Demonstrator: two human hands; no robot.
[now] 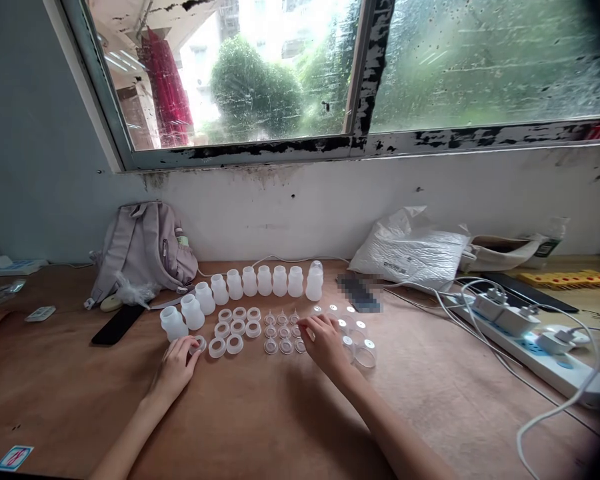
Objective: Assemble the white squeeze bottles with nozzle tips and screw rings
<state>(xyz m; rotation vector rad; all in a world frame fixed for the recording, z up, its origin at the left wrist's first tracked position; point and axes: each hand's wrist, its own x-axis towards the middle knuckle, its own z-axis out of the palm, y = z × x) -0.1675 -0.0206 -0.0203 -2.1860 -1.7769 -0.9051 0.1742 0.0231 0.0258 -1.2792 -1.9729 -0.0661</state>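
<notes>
A pixelated patch hides a dark flat object (pixel 359 293) beyond the clear caps (pixel 359 337). The right hand (pixel 325 341) covers some of those caps and a nipple, so its grip cannot be told. The power strip (pixel 540 353) runs off the right edge. Labels on the white bag (pixel 410 257) are too small to read.

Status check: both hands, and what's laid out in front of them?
Left hand on a white ring. Right hand at the clear nipples. Bottles arc behind; clear caps right.
</notes>
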